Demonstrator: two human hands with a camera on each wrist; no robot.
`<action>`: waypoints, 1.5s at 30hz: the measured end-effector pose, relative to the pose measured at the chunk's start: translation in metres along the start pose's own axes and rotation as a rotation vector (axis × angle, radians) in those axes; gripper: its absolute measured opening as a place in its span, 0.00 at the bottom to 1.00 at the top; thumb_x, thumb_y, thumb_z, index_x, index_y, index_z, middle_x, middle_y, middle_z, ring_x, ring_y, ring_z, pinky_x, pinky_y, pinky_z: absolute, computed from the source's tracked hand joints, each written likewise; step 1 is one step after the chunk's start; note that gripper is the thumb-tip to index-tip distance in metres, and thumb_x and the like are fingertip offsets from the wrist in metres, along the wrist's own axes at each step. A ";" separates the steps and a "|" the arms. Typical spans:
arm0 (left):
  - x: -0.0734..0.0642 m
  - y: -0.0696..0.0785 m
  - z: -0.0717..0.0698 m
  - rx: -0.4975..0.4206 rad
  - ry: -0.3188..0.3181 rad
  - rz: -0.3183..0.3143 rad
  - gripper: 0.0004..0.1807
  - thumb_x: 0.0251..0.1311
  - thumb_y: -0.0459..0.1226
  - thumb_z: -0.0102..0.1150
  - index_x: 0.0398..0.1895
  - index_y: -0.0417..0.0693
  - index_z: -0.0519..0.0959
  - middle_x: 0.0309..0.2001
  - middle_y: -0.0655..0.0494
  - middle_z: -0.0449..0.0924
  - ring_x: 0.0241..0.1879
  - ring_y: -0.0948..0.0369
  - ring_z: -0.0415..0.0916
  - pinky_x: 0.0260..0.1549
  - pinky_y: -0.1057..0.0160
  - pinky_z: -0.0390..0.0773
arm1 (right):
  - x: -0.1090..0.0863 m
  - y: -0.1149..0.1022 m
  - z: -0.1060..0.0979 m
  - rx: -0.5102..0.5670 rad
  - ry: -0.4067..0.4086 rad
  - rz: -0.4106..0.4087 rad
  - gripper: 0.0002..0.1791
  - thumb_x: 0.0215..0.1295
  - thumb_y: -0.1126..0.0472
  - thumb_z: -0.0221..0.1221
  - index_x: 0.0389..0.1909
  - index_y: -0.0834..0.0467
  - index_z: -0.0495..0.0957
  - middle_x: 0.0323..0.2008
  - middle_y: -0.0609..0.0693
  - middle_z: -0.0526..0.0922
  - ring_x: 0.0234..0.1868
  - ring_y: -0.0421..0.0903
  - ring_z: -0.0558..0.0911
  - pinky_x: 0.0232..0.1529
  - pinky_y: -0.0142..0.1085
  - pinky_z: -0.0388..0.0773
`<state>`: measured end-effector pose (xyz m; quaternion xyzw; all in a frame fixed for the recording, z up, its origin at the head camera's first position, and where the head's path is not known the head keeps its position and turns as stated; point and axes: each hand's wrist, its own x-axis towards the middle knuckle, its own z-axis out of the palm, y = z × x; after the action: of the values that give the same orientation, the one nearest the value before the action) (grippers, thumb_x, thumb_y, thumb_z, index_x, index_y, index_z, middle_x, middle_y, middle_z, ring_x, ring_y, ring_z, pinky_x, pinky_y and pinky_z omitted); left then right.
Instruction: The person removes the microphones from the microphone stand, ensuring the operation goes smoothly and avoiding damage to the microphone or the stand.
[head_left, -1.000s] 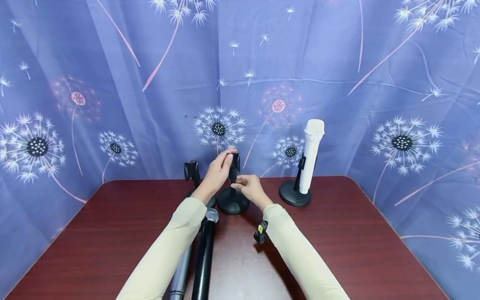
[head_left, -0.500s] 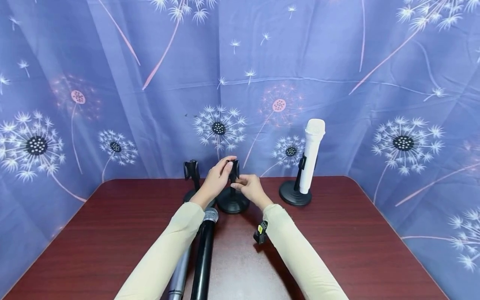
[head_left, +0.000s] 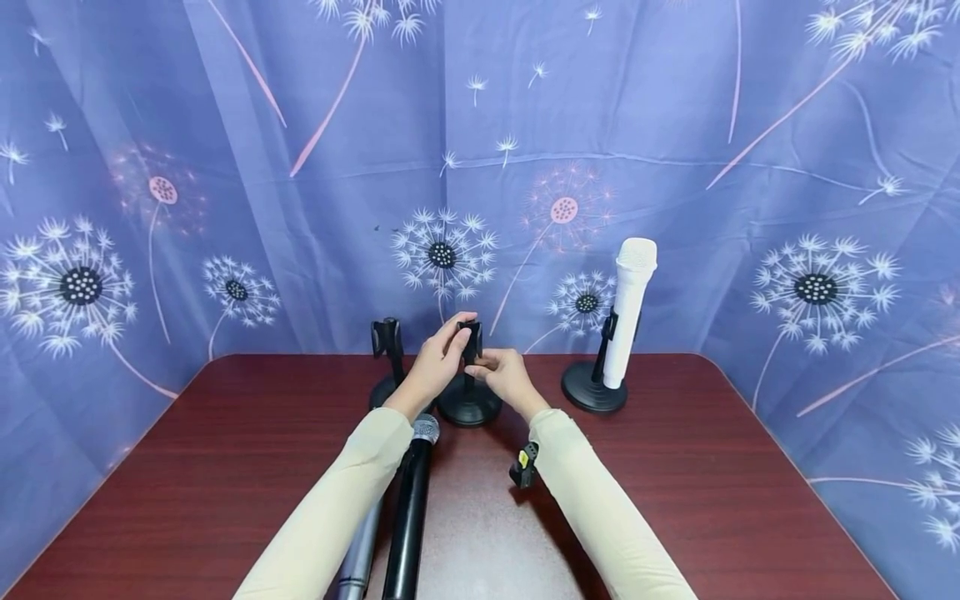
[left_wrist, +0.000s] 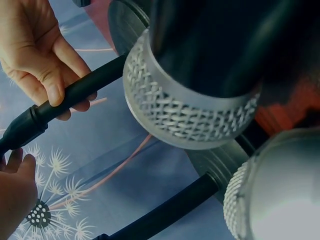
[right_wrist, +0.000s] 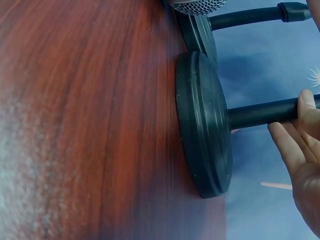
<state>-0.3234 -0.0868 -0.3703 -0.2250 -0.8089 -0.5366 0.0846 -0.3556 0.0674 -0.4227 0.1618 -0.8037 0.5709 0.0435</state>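
Note:
In the head view, a black desktop microphone stand (head_left: 468, 407) with a round base stands upright near the table's back edge. My left hand (head_left: 435, 360) holds the clip (head_left: 472, 340) at its top, thumb on the near side. Just below, my right hand (head_left: 508, 382) pinches the stem (right_wrist: 260, 114) between thumb and fingers. The left wrist view shows the right hand's fingers round the stem (left_wrist: 85, 89) and the left hand (left_wrist: 17, 192) by the collar under the clip. The clip itself is out of the wrist views.
A second black stand (head_left: 387, 340) is at the left, partly behind my left arm. Black (head_left: 408, 517) and grey (head_left: 360, 554) microphones lie under that forearm. At the right, a white microphone (head_left: 628, 317) sits in a third stand (head_left: 592, 390). A patterned curtain (head_left: 360, 208) hangs behind the table.
My left hand and the clip have come down a little toward the right hand, mostly in the first half second. The right hand keeps its hold on the stem; the view has shifted slightly.

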 end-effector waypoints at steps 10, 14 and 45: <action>-0.004 0.011 0.000 -0.036 -0.027 -0.010 0.24 0.75 0.48 0.36 0.70 0.57 0.63 0.64 0.47 0.68 0.46 0.42 0.72 0.43 0.54 0.69 | -0.005 -0.001 -0.003 -0.017 0.001 -0.076 0.11 0.60 0.69 0.64 0.44 0.65 0.84 0.36 0.58 0.87 0.40 0.48 0.86 0.38 0.38 0.82; -0.002 0.003 -0.001 -0.077 -0.040 -0.027 0.25 0.74 0.51 0.37 0.71 0.61 0.62 0.68 0.50 0.64 0.58 0.49 0.70 0.52 0.51 0.71 | -0.006 0.002 0.001 -0.065 0.003 -0.113 0.11 0.62 0.67 0.63 0.45 0.65 0.83 0.36 0.57 0.87 0.40 0.48 0.86 0.39 0.38 0.82; -0.034 0.011 -0.002 -0.012 -0.018 -0.297 0.31 0.62 0.30 0.58 0.68 0.31 0.61 0.59 0.34 0.72 0.58 0.43 0.72 0.54 0.50 0.75 | -0.040 -0.011 -0.036 -0.309 -0.198 -0.151 0.15 0.64 0.69 0.59 0.51 0.69 0.78 0.44 0.62 0.84 0.46 0.52 0.84 0.47 0.44 0.80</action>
<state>-0.2884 -0.0944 -0.3727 -0.1084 -0.8307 -0.5461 -0.0044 -0.3188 0.1065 -0.4107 0.2683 -0.8678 0.4171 0.0313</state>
